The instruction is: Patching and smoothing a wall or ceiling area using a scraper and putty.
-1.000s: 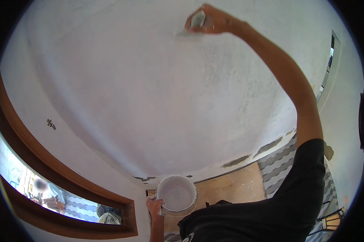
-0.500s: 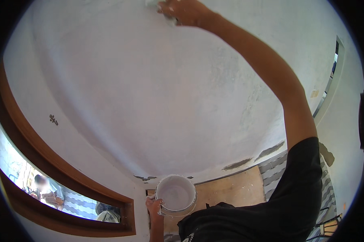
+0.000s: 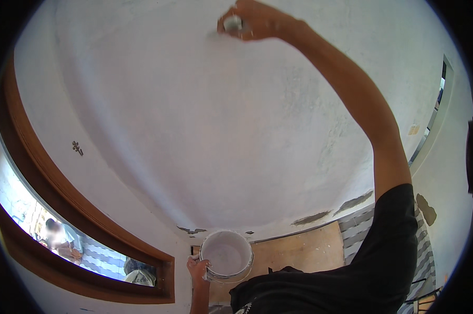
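Right hand grasps a blurred, pale, round-ended tool high at the whitish plastered wall; left hand grips a round white plastic bucket by its left side, low down. Looks like the smoothing step; next stroke calls for even pressure, bucket level.

The wall looked matt, rough and flaked along its lower edge; the bucket, smooth plastic; the frame, brown wood.
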A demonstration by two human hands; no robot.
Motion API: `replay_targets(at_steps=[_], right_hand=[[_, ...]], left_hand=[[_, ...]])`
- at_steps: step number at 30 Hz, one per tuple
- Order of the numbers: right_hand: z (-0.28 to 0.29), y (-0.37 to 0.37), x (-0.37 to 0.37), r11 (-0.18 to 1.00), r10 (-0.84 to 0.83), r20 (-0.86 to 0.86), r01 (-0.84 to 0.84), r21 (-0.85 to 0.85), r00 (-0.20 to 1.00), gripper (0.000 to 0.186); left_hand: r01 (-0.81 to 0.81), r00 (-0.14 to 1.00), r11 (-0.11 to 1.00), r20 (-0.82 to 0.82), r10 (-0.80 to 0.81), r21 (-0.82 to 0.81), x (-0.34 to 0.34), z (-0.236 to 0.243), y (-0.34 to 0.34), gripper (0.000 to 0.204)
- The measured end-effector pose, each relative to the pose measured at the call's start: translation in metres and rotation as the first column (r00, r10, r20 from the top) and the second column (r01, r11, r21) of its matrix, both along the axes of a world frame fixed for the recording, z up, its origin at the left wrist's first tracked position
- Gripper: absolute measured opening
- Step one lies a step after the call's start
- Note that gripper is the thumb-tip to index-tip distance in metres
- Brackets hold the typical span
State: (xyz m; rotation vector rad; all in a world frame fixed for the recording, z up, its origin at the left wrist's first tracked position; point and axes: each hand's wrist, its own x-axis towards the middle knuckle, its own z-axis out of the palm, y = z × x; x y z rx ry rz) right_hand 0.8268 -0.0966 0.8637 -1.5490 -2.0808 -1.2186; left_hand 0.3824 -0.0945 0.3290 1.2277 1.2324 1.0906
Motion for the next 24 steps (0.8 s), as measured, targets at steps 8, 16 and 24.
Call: replay_targets(at_steps=[8, 16, 24], right_hand=[[0.05, -0.031, -0.023, 0.938, -0.047, 0.032, 0.033, 0.345, 0.998, 0.028], [-0.182, 0.031, 0.02, 0.886, -0.339, 0.293, 0.198, 0.42, 0.894, 0.038], [-0.352, -0.023, -0.016, 0.985, -0.043, 0.019, 0.039, 0.168, 0.999, 0.026]], left_hand=[[0.06, 0.998, 0.998, 0.009, -0.06, 0.002, 0.001, -0.007, 0.006, 0.032], [0.023, 1.0, 0.996, -0.008, -0.024, -0.084, -0.006, -0.009, 0.0, 0.036], [0.044, 0.996, 0.999, -0.075, -0.046, -0.029, -0.006, -0.015, 0.007, 0.036]])
